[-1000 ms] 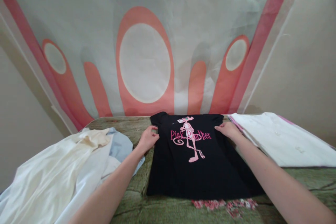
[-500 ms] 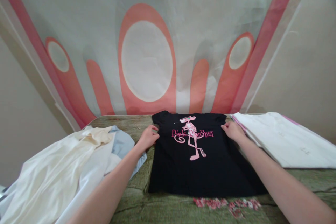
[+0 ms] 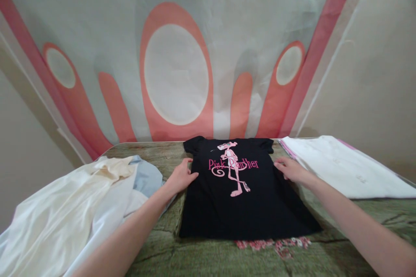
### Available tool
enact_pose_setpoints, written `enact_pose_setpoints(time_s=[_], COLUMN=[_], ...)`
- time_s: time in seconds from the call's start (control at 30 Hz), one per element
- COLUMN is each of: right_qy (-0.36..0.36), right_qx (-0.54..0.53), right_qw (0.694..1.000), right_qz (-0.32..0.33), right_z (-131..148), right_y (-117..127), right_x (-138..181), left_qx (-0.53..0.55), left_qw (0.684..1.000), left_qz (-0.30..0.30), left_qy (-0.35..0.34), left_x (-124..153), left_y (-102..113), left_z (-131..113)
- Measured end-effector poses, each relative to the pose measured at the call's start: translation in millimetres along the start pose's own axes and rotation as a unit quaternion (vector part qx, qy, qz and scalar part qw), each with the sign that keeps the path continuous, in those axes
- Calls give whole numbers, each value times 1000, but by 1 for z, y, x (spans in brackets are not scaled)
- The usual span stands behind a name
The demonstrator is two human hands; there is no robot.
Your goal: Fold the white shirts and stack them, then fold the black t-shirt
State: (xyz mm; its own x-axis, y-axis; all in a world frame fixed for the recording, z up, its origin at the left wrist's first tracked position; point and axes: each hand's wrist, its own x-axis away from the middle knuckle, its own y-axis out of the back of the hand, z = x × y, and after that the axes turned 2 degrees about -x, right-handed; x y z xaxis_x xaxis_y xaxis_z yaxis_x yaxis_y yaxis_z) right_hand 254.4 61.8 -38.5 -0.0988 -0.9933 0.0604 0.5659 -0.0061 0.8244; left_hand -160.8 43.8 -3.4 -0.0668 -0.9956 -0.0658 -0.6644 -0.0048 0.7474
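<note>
A black T-shirt (image 3: pixel 240 207) with a pink cartoon panther and pink lettering lies flat, front up, on a green-patterned table (image 3: pixel 201 255). My left hand (image 3: pixel 180 177) rests flat on the shirt's left edge below the sleeve, fingers stretched out. At the shirt's right edge, my right hand (image 3: pixel 292 169) lies with its fingers extended along the cloth. Neither hand holds anything.
A heap of white, cream and pale blue clothes (image 3: pixel 74 207) covers the table's left side. A stack of folded white cloth (image 3: pixel 341 166) lies at the right. A pink-patterned cloth edge (image 3: pixel 276 244) peeks out under the shirt's hem. A wall with orange shapes stands behind.
Both hands have slid a little down the shirt's sides toward me, and their fingers have flattened out. The camera view shifted slightly.
</note>
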Motion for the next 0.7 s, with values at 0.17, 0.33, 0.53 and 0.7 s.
enact_pose_setpoints(time_s=[0.17,0.33,0.53,0.7], right_qy=[-16,-9,-14,-9], right_qx=[-59,-166,-199,-207], right_qw=[998,986,980,978], right_qz=[13,-19,-13,-13], right_z=[-4,-7,-14,-19], right_y=[0,-7,-11,-8], right_x=[11,12,12,13], left_qx=[36,81,71,-2], left_qw=[999,996,997,999], left_qz=[2,34,25,19], left_qy=[-7,0,-12,-28], left_x=[6,9,8,8], left_y=[-6,-4,0,8], left_z=[6,6,9,15])
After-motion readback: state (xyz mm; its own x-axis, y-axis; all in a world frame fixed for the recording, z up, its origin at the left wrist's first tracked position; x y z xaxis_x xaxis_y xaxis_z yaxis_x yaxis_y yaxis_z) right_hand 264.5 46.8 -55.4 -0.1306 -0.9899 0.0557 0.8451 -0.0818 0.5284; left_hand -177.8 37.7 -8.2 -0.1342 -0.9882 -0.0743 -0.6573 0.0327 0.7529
